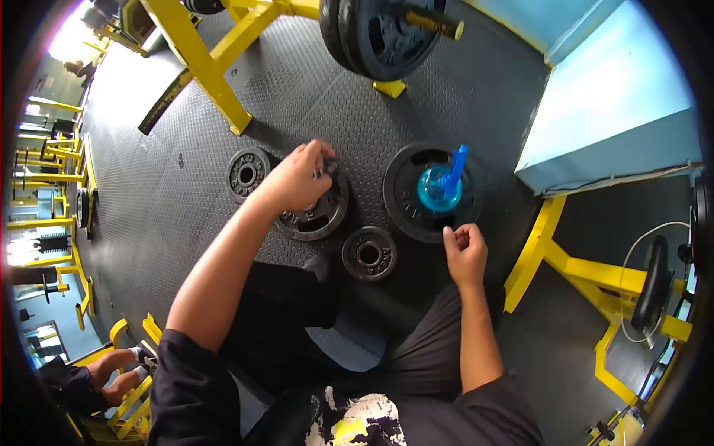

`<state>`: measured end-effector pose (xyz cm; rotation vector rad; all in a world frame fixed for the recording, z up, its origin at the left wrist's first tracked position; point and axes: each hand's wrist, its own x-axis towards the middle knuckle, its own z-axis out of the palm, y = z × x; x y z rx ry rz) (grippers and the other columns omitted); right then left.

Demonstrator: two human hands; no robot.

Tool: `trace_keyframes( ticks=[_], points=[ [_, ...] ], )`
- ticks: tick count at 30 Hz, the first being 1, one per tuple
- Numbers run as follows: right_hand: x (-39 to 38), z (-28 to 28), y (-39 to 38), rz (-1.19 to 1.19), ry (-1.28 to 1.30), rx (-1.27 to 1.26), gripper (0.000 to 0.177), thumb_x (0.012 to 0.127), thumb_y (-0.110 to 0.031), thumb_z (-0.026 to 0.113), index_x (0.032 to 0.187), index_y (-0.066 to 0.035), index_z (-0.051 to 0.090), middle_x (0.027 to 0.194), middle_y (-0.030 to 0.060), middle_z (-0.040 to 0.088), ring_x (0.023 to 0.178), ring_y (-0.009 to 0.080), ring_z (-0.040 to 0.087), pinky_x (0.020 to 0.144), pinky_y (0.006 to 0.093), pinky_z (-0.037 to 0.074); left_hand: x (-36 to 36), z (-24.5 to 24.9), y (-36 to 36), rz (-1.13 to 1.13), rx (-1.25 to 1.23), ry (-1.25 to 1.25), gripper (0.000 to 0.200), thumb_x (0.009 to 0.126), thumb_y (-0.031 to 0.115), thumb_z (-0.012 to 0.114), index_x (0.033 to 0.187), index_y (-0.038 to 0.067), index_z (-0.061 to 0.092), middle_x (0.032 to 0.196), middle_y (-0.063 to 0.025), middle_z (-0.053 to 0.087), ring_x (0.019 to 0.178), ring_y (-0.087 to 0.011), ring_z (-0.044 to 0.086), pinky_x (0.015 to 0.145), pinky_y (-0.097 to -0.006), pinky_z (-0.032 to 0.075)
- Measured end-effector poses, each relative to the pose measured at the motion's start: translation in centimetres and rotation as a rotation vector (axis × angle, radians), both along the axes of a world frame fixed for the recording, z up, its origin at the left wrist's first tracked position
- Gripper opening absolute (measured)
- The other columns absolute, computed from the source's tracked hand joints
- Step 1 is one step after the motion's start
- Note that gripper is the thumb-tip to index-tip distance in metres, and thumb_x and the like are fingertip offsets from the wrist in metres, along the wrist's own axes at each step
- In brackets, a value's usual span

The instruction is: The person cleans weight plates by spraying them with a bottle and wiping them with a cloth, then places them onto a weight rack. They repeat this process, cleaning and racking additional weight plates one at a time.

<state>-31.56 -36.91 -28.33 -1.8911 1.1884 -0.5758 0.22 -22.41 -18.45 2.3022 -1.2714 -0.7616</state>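
Note:
My left hand point(299, 178) presses a crumpled grey cloth point(328, 168) onto a black iron weight plate point(321, 214) lying flat on the rubber floor. My right hand point(465, 251) hovers with its fingers curled and nothing in it, just below a larger black plate point(407, 195). On that larger plate stands a blue spray bottle point(444, 186). A small plate point(370, 253) lies between my hands, and another small plate point(247, 174) lies left of my left hand.
A yellow rack leg point(210, 70) runs down at upper left. A loaded barbell end point(387, 33) hangs above. A pale blue wall block point(610, 111) and a yellow frame point(573, 267) stand at right. Another person's hands point(115, 372) show at lower left.

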Motion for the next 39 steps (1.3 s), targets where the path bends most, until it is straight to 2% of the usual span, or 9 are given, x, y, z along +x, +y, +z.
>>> trace_keyframes(
  ticks=[7, 9, 12, 16, 20, 24, 25, 32, 39],
  points=[
    [4.3, 0.6, -0.2, -0.014, -0.219, -0.325, 0.07, 0.08, -0.027, 0.082, 0.132, -0.002, 0.042, 0.116, 0.0126, 0.052, 0.103, 0.0244, 0.054, 0.092, 0.0374, 0.045, 0.4, -0.4, 3.9, 0.002, 0.338, -0.24, 0.056, 0.079, 0.03, 0.071, 0.128, 0.011, 0.051, 0.119, -0.0199, 0.058, 0.112, -0.0385, 0.059, 0.095, -0.0484, 0.049],
    [6.6, 0.9, -1.1, -0.024, -0.284, -0.483, 0.095, 0.075, -0.032, 0.085, 0.145, 0.003, 0.031, 0.132, 0.0228, 0.049, 0.12, 0.0388, 0.051, 0.106, 0.0479, 0.039, 1.5, -0.3, 5.0, 0.066, 0.206, -0.2, 0.055, 0.079, 0.028, 0.07, 0.128, 0.011, 0.052, 0.117, -0.0196, 0.059, 0.112, -0.038, 0.059, 0.096, -0.0464, 0.049],
    [9.4, 1.1, -4.2, 0.129, -0.227, -0.532, 0.094, 0.076, -0.032, 0.084, 0.145, 0.004, 0.031, 0.138, 0.0259, 0.047, 0.122, 0.0385, 0.052, 0.105, 0.0466, 0.042, 2.3, -1.0, 6.2, 0.134, -0.002, -0.192, 0.052, 0.079, 0.026, 0.069, 0.126, 0.01, 0.052, 0.114, -0.0205, 0.06, 0.111, -0.0376, 0.059, 0.096, -0.0446, 0.048],
    [10.3, 1.4, -5.4, 0.332, -0.305, -0.244, 0.066, 0.085, -0.025, 0.076, 0.138, 0.002, 0.047, 0.114, 0.0196, 0.065, 0.099, 0.0311, 0.066, 0.093, 0.0418, 0.05, 2.2, -6.8, 5.3, 0.212, 0.235, -0.129, 0.079, 0.076, 0.026, 0.074, 0.145, 0.017, 0.036, 0.135, -0.0282, 0.046, 0.127, -0.0433, 0.048, 0.107, -0.0444, 0.041],
    [9.6, 1.1, -6.1, 0.387, -0.113, -0.519, 0.044, 0.088, -0.02, 0.071, 0.125, 0.001, 0.057, 0.091, 0.012, 0.064, 0.08, 0.0285, 0.064, 0.073, 0.0417, 0.05, 1.4, -11.5, 1.9, 0.268, 0.425, -0.24, 0.099, 0.075, 0.032, 0.08, 0.153, 0.029, 0.02, 0.154, -0.0246, 0.026, 0.137, -0.0448, 0.038, 0.106, -0.0518, 0.043],
    [7.1, 3.2, -5.0, 0.447, -0.226, -0.374, 0.038, 0.089, -0.022, 0.069, 0.117, 0.003, 0.061, 0.09, 0.0166, 0.062, 0.079, 0.0339, 0.062, 0.073, 0.0419, 0.05, 2.7, -19.8, 2.4, 0.361, 0.296, -0.147, 0.057, 0.079, 0.023, 0.076, 0.127, 0.015, 0.046, 0.126, -0.023, 0.053, 0.114, -0.0419, 0.059, 0.093, -0.051, 0.051],
    [6.4, 3.9, -4.1, 0.457, -0.256, -0.341, 0.037, 0.089, -0.022, 0.069, 0.115, 0.004, 0.062, 0.089, 0.0181, 0.061, 0.08, 0.0347, 0.062, 0.072, 0.0412, 0.05, 1.7, -17.3, 2.5, 0.359, 0.189, -0.221, 0.04, 0.08, 0.017, 0.073, 0.111, 0.01, 0.049, 0.111, -0.0215, 0.058, 0.102, -0.0407, 0.063, 0.086, -0.052, 0.052],
    [5.1, 1.9, 4.2, 0.705, -0.202, 0.042, 0.043, 0.09, -0.029, 0.071, 0.116, 0.004, 0.06, 0.092, 0.0161, 0.063, 0.085, 0.0299, 0.064, 0.077, 0.0359, 0.05, 4.2, 0.5, 4.1, 0.499, 0.122, -0.07, 0.046, 0.077, 0.025, 0.07, 0.115, 0.002, 0.058, 0.107, -0.0243, 0.066, 0.103, -0.0372, 0.064, 0.092, -0.0428, 0.05],
    [8.8, -3.2, 10.7, 0.789, -0.273, 0.12, 0.031, 0.091, -0.023, 0.065, 0.112, -0.001, 0.056, 0.097, 0.0178, 0.067, 0.093, 0.0331, 0.067, 0.082, 0.0392, 0.052, 2.3, 10.5, 9.9, 0.977, -0.626, -0.043, 0.035, 0.085, 0.021, 0.065, 0.109, -0.002, 0.056, 0.089, -0.0136, 0.067, 0.081, -0.0202, 0.066, 0.074, -0.0333, 0.052]
  ],
)
